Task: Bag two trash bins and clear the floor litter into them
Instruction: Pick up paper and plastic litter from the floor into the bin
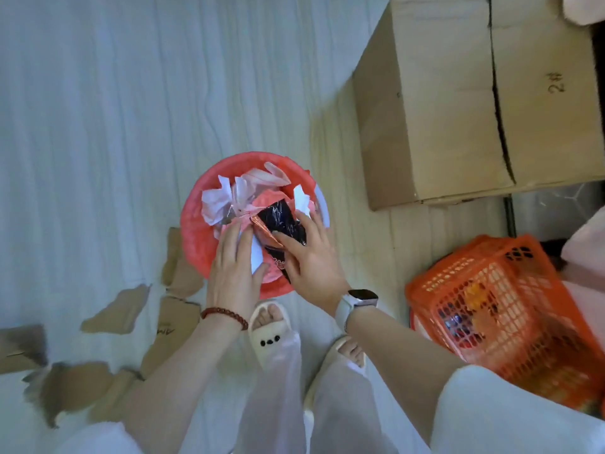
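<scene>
A round bin lined with a red bag [196, 231] stands on the floor in front of my feet. Crumpled white paper [216, 201] and clear wrappers fill it. My right hand [311, 253] lies over a black, shiny snack wrapper [281, 224] on top of the pile, fingers mostly straight and thumb along its edge. My left hand [234, 267] presses flat on white paper at the bin's near side. Torn cardboard pieces [116, 311] lie scattered on the floor to the left.
A large cardboard box [458, 103] stands at the upper right. An orange plastic basket [501, 316] with items inside sits at the right, close to my right arm. My slippered feet [270, 326] are just below the bin. Pale plank floor stretches left and up.
</scene>
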`<action>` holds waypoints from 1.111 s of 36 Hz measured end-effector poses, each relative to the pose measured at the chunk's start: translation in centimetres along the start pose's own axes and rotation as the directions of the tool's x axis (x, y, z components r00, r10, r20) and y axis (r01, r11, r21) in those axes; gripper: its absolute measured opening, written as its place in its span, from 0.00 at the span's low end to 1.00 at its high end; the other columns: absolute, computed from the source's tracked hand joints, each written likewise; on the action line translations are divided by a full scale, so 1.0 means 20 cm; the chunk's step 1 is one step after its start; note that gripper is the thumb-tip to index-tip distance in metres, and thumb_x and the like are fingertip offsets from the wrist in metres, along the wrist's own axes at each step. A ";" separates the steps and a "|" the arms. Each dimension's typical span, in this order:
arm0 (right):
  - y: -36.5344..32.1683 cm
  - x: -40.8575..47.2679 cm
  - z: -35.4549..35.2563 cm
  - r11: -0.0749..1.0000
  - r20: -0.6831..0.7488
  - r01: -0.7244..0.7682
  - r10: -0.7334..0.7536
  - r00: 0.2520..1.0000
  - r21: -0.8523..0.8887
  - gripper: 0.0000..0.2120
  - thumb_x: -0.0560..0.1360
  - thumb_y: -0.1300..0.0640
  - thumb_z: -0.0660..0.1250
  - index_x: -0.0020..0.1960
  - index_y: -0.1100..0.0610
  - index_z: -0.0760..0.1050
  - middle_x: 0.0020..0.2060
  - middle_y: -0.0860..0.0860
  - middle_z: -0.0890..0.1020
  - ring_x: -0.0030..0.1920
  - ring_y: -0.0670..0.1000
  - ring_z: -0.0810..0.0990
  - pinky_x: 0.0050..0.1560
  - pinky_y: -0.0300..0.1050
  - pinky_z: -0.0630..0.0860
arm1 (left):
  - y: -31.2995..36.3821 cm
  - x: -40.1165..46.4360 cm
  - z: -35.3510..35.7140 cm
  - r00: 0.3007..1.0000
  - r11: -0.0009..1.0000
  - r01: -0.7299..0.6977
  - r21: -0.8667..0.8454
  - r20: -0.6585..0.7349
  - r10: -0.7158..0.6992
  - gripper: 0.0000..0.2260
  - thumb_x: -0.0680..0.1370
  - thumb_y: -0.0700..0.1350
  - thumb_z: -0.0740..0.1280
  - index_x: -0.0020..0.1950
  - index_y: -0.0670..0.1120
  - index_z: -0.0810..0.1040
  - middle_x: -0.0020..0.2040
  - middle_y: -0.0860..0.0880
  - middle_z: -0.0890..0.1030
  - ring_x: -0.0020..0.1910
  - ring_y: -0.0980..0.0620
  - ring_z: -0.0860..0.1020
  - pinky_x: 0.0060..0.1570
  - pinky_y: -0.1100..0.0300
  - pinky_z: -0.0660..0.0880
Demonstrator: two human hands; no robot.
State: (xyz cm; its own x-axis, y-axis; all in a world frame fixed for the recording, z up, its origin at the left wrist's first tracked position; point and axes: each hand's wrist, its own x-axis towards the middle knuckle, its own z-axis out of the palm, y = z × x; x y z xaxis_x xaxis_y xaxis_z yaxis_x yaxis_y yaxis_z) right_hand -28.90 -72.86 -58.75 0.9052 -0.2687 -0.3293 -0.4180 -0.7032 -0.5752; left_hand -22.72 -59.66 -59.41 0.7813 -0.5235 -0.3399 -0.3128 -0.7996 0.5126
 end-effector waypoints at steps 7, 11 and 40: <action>0.13 0.24 0.15 0.924 0.366 0.176 -0.043 0.930 -0.339 0.40 0.75 0.61 0.57 0.72 0.42 0.33 0.75 0.51 0.38 0.74 0.64 0.38 0.71 0.68 0.46 | -0.18 0.19 0.15 0.999 0.997 0.051 0.061 0.003 -0.052 0.24 0.79 0.45 0.56 0.74 0.39 0.55 0.75 0.40 0.51 0.75 0.41 0.49 0.72 0.50 0.52; 0.12 0.32 0.27 0.924 0.375 0.193 -0.059 0.925 -0.331 0.38 0.77 0.61 0.52 0.67 0.39 0.26 0.74 0.49 0.35 0.73 0.64 0.36 0.68 0.71 0.48 | -0.26 0.24 0.24 0.994 0.969 0.082 0.234 0.054 -0.097 0.30 0.77 0.53 0.42 0.73 0.36 0.54 0.75 0.38 0.51 0.74 0.43 0.47 0.70 0.50 0.47; 0.39 0.54 0.67 0.840 0.417 0.246 -0.025 0.908 -0.484 0.36 0.73 0.55 0.64 0.74 0.43 0.49 0.75 0.57 0.55 0.71 0.72 0.54 0.62 0.74 0.62 | -0.30 0.31 0.45 0.940 0.910 0.244 0.336 0.148 -0.307 0.24 0.77 0.48 0.61 0.70 0.39 0.64 0.72 0.39 0.62 0.73 0.43 0.58 0.70 0.50 0.59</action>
State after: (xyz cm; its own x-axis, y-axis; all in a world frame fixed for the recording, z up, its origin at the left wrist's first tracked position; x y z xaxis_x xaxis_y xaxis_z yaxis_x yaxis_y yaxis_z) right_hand -23.40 -72.41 -76.81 0.8008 0.0484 -0.5970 -0.0910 -0.9753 -0.2012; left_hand -20.83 -60.74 -71.72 0.7504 -0.2900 -0.5939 -0.2753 -0.9541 0.1181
